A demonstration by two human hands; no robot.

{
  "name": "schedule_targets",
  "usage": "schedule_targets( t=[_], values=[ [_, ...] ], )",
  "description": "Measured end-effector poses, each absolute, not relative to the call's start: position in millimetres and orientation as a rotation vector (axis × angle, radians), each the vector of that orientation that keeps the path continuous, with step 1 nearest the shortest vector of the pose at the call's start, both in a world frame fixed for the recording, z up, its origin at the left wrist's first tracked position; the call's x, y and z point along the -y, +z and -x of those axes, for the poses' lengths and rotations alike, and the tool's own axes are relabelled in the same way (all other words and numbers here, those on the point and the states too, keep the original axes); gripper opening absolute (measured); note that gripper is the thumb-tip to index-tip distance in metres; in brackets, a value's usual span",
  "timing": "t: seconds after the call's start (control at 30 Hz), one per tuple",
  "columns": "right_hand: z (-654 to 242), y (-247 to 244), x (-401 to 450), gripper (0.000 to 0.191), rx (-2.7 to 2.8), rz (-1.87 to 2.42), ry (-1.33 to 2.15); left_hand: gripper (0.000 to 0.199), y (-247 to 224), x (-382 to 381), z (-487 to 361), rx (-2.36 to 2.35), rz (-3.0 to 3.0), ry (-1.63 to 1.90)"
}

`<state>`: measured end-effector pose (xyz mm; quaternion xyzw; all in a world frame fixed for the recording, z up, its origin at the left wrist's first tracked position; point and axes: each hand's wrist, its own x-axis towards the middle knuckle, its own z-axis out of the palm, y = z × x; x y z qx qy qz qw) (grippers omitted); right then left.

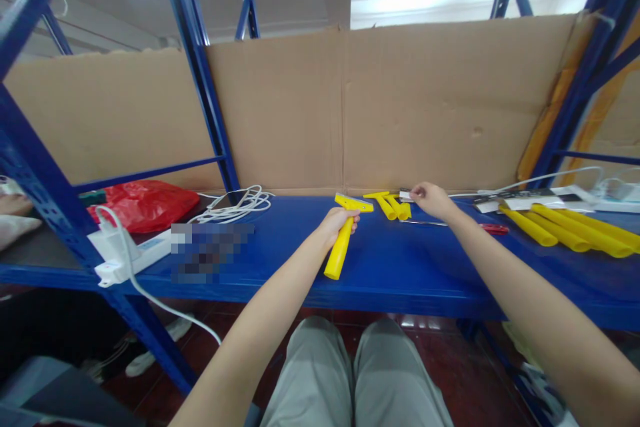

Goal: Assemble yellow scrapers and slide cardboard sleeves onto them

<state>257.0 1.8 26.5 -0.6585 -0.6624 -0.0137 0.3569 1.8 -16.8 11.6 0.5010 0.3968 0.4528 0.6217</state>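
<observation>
My left hand (340, 225) is closed around a yellow T-shaped scraper (340, 253), its wide head pointing away from me and its handle toward me. My right hand (426, 197) reaches to the back of the blue shelf, fingers pinched together. Just left of those fingertips lies a small white-and-dark piece (406, 195); whether they grip it or only touch it is unclear. Between the hands are more yellow T-shaped scrapers (386, 207), lying close together. A screwdriver (493, 229) with a red handle lies below my right forearm, its thin shaft pointing left.
Several yellow tubes (570, 230) lie at the right, beside black-and-white packaging (543, 199). Coiled white cable (245, 203), a power strip (140, 253) and a red plastic bag (145, 203) are at the left. Cardboard (400, 107) walls the back; blue posts (205, 73) frame the shelf (400, 273).
</observation>
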Motion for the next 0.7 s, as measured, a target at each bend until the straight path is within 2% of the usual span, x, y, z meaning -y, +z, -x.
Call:
schedule_targets(
  t=[0.13,0.33,0.53,0.7],
  values=[
    [-301,46,13,0.021,1.845,2.055,-0.445,0.024,19,25,-1,-0.945,-1.123,1.049],
    [-341,46,38,0.024,2.051,2.508,-0.309,0.028,23,29,-3,-0.978,-1.094,1.045],
    [-352,31,48,0.022,2.095,2.536,-0.301,0.026,21,27,-2,-0.967,-1.091,1.038],
    [-366,20,42,0.015,2.155,2.388,-0.372,0.026,20,26,-1,-0.965,-1.105,1.049]
  ],
)
